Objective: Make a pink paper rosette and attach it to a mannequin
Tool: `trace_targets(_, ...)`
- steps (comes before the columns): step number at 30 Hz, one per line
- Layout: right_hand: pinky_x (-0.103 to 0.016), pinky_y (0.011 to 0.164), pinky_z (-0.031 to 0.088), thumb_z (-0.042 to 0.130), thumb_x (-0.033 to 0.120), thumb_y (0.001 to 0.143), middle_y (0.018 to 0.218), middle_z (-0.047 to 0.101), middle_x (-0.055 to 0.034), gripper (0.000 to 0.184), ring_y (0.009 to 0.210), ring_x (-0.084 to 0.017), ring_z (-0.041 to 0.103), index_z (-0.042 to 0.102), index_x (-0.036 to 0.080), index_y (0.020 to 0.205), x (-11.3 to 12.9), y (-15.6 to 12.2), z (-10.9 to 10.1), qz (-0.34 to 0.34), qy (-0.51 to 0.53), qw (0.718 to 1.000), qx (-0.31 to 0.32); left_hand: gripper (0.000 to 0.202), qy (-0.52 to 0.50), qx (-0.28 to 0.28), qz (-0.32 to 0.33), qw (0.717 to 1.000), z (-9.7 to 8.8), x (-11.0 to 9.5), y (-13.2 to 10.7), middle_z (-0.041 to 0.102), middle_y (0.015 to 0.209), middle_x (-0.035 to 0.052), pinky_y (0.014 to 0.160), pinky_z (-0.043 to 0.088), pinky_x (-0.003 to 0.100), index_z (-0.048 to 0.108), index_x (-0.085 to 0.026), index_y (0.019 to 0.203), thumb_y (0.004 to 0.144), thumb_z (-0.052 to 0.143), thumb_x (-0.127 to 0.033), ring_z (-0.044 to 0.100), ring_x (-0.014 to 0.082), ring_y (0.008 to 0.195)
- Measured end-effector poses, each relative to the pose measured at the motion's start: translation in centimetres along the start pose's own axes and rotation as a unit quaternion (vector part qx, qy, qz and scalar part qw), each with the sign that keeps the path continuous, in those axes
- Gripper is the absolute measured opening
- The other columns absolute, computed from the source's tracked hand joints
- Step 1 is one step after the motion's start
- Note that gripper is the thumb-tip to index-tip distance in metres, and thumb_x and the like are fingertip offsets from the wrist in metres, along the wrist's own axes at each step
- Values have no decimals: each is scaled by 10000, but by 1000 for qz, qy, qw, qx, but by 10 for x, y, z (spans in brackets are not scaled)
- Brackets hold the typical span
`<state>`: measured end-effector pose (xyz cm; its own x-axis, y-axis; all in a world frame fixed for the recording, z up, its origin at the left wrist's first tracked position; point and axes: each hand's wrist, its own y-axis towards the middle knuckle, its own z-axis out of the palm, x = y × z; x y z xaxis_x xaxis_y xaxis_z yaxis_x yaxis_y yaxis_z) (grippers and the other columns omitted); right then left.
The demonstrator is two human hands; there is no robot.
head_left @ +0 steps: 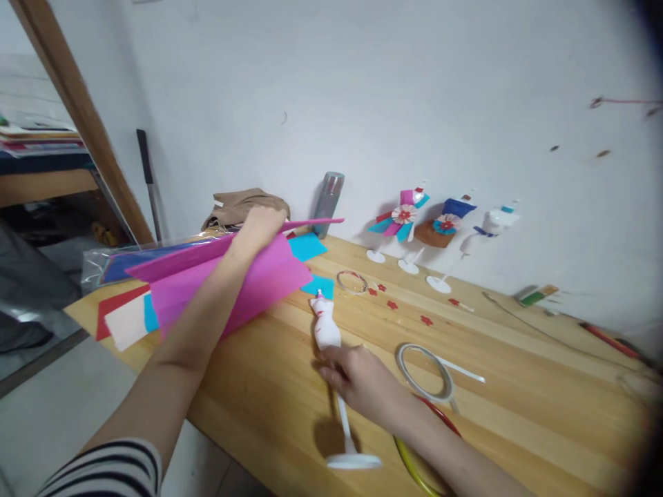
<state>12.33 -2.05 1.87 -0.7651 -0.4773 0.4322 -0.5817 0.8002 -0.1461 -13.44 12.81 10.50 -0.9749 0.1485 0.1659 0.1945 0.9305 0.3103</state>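
Note:
In my right hand (357,376) is a small white dress-form mannequin (327,324), gripped below the torso. It leans a little, its stand above the round base showing under my hand. My left hand (264,224) reaches across to the far left and is closed on the upper edge of a magenta sheet (181,255), with its fingertips mostly hidden. Another magenta sheet (274,273) lies beneath my forearm. Blue (308,246), red (117,310) and pale pink (129,323) sheets poke out from under the magenta ones.
Three dressed mannequins stand along the wall, one with a pinwheel flower (404,214). Tape rolls (425,373), a yellow ring (411,466) and red flower cutouts (392,305) lie on the wooden table (518,428). A grey bottle (329,200) and brown cloth (248,200) are at the back.

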Motion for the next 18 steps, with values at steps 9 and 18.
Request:
trace_targets(9,-258,654,387,509,176,895,861,737,-68,241,764,-185,666,735,224,959,-2,0,0,-2,30,1000,3,297,-30,169,-13,985,54,7,-16,683,1143,121,892,538,377,677,-142,1110,940,592,-372,653,236,1047)
trace_targets(18,-248,636,366,499,135,866,816,718,-55,245,695,-158,617,732,207,887,-4,1,-1,-16,48,999,14,385,-12,117,-148,982,83,2,-25,602,1265,114,907,556,448,576,-154,1273,947,604,-358,625,234,1084)
